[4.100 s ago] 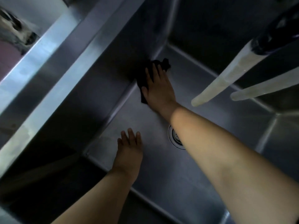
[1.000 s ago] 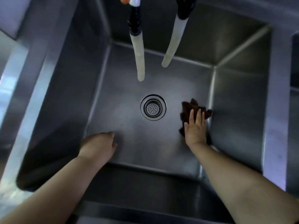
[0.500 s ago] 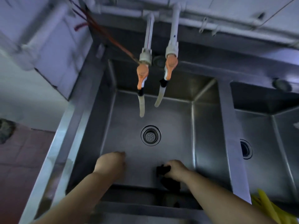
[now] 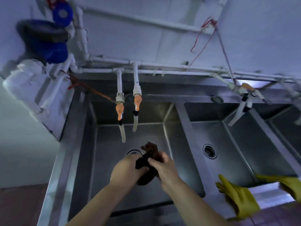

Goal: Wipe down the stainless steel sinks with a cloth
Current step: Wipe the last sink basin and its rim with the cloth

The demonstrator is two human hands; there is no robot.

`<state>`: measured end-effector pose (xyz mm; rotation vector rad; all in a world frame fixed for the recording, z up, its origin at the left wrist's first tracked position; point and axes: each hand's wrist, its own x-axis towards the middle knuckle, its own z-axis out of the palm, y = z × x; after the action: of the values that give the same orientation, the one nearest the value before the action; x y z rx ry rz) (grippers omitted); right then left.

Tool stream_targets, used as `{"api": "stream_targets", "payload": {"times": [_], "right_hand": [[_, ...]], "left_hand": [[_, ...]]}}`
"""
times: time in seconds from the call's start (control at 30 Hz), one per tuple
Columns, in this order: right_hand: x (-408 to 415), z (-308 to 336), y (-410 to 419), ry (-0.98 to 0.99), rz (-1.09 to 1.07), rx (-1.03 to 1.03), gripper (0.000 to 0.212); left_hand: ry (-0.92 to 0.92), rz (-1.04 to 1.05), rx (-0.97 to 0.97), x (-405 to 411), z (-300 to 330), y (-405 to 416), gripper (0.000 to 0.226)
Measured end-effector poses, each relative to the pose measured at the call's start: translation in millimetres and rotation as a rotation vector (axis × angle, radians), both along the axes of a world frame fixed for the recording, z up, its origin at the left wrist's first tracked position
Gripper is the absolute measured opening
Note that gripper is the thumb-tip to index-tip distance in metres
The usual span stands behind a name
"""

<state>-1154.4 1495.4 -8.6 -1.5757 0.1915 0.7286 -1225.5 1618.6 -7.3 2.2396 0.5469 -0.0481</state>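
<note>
No writing is showing anywhere. The left sink basin (image 4: 91,160) is holding nothing but its drain strainer (image 4: 132,151), partly hidden behind the hands. Above that basin, the left hand (image 4: 126,171) and right hand (image 4: 163,168) are both gripping the dark brown cloth (image 4: 149,162), bunched between them. Half a second ago the right hand alone was pressing it to the basin floor. Yellow rubber gloves (image 4: 239,196) are hanging over the middle basin's (image 4: 236,154) front rim.
</note>
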Motion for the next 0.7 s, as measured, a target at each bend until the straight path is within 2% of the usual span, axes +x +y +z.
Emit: {"api": "stream_targets", "payload": {"times": [0.17, 0.3, 0.4, 0.53, 0.6, 0.7], "right_hand": [[2.2, 16.1, -30.7, 0.148, -0.201, 0.231, 0.016], [0.2, 22.3, -55.6, 0.146, -0.216, 0.205, 0.009], [-3.6, 22.6, -81.6, -0.088, -0.057, -0.067, 0.019], [-7.9, 30.6, -126.5, -0.342, -0.017, -0.155, 0.059], [-4.0, 37.2, -157.9, -0.500, 0.079, -0.306, 0.076], [1.6, 55.4, -214.7, -0.642, 0.167, -0.364, 0.075]], "left_hand": [[-0.097, 0.057, -0.038, 11.9, 26.7, -24.9, 0.009], [-0.115, 0.017, -0.117, 21.7, 39.9, -49.2, 0.021], [-0.138, -0.049, -0.134, 27.3, 48.3, -71.7, 0.023], [-0.175, -0.200, -0.090, 36.7, 63.1, -113.4, 0.032], [-0.191, -0.302, -0.049, 43.3, 72.2, -141.8, 0.035], [-0.225, -0.453, -0.015, 54.1, 87.6, -193.7, 0.040]]}}
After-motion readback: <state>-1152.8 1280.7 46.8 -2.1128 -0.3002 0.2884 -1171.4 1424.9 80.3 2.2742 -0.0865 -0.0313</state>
